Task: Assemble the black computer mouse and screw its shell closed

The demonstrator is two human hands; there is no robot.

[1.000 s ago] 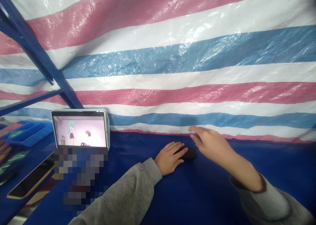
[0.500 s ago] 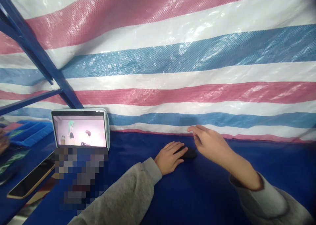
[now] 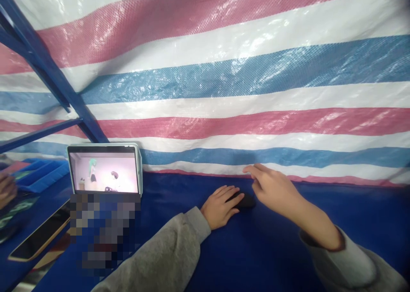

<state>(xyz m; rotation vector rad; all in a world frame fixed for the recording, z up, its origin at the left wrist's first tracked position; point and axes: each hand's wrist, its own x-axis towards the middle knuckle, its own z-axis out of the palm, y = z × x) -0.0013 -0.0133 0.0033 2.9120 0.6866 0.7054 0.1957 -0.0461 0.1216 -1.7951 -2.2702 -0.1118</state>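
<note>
A dark rounded computer mouse (image 3: 248, 200) lies on the blue table covering, partly hidden under my left hand (image 3: 221, 206). That hand lies over the mouse from the left, several fingers draped across its top and the thumb on the near side. My right hand (image 3: 269, 185) hovers just above and to the right of the mouse. Its forefinger points left, apart from the other loosely bent fingers. Nothing shows in it, though the palm side is hidden.
A tablet (image 3: 104, 172) in a pale case stands at the left, playing an animated picture. Before it are a phone (image 3: 41, 234) and a pixelated patch. Farther left are a blue tray (image 3: 45, 174) and another person's hand (image 3: 7, 190). Striped sheeting (image 3: 224, 125) hangs behind the table.
The whole view has shifted slightly downward in the picture. Both hands keep nearly the same pose beside the mouse. At the left edge, the other person's hand shows a little more.
</note>
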